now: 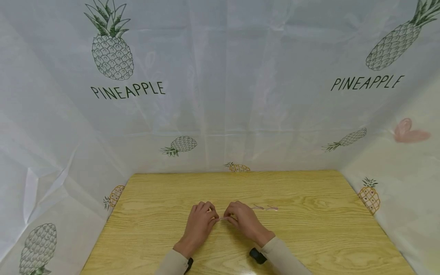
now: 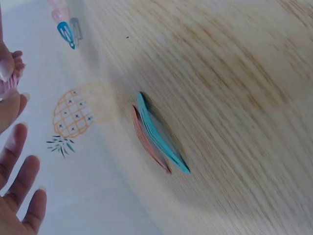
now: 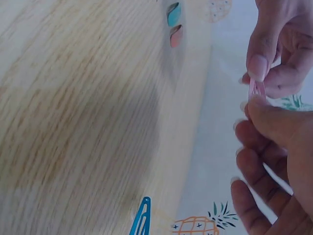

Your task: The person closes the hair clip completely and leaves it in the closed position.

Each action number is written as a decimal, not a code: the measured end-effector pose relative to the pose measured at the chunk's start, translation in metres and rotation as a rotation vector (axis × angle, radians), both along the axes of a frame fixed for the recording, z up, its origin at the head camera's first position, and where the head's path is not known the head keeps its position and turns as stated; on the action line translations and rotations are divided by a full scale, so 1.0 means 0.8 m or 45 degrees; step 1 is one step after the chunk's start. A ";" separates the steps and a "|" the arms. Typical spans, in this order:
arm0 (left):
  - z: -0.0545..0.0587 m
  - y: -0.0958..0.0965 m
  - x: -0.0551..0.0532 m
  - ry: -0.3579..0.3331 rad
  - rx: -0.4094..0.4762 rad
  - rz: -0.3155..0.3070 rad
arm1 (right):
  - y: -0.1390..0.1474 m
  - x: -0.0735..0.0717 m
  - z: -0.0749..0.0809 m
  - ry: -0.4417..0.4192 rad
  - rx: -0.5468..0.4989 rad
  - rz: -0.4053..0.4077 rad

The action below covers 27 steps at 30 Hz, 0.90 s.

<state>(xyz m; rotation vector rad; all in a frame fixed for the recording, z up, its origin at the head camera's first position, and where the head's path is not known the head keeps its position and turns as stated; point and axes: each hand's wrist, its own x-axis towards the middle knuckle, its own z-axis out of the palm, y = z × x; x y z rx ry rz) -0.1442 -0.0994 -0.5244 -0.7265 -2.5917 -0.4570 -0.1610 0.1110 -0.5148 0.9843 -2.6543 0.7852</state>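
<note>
A small pink hair clip (image 3: 257, 88) is held between both hands, just above the table. My left hand (image 1: 201, 221) pinches one end of it between thumb and forefinger. At its other end, the thumb and forefinger of my right hand (image 1: 243, 220) pinch it. The remaining fingers of the right hand are bent loosely in the right wrist view. Fingertips cover much of the clip. In the left wrist view, a bowed teal strip (image 2: 160, 134) and a bowed coral strip (image 2: 148, 143) lie side by side on the table.
A blue snap hair clip (image 2: 66, 34) lies on the wooden table (image 1: 309, 229), beside a pink item (image 2: 59, 13). White cloth with pineapple prints (image 1: 206, 95) hangs around the table's back and sides. A black wrist device (image 1: 257, 256) shows by the right sleeve.
</note>
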 end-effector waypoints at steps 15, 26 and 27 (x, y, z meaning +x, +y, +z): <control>0.003 -0.017 -0.002 0.112 0.049 -0.265 | 0.011 -0.005 0.000 0.099 -0.033 0.231; 0.009 -0.023 0.000 0.192 -0.012 -0.429 | 0.013 -0.003 0.001 0.173 -0.067 0.372; 0.010 -0.024 0.001 0.194 -0.024 -0.437 | 0.013 -0.003 0.001 0.175 -0.067 0.388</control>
